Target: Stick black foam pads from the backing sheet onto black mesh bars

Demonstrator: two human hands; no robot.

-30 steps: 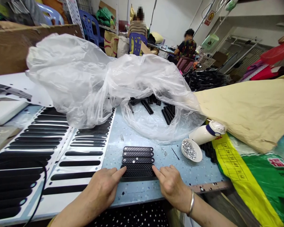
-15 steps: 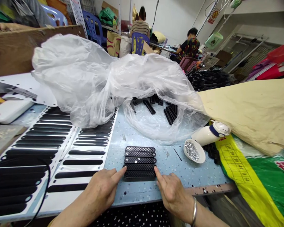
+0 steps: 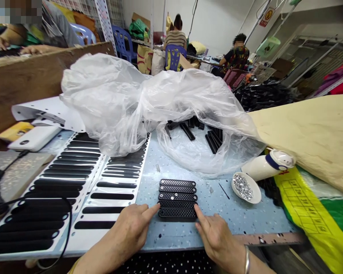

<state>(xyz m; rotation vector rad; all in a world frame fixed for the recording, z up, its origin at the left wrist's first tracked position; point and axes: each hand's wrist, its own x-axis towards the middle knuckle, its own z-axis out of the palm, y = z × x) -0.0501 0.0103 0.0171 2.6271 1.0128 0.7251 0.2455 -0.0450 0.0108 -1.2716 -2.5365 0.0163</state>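
Note:
Several black perforated plastic strips [image 3: 178,198] lie side by side in a neat row on the light blue table [image 3: 217,213]. My left hand [image 3: 130,232] rests at their left end, its index finger touching the nearest strip. My right hand [image 3: 214,236] mirrors it at the right end, index finger against the same strip. Both hands have the other fingers curled and hold nothing.
A big clear plastic bag [image 3: 148,102] with more black strips [image 3: 211,139] lies behind. White sheets with black strips [image 3: 74,179] cover the left. A small white bowl of silver screws [image 3: 246,187] and a white bottle [image 3: 267,164] sit at the right, beside yellow-green sacks [image 3: 317,217]. People work in the background.
My view has shifted a little, so everything sits further right in the picture. Both hands stay at the ends of the strip row, index fingers still on the nearest strip.

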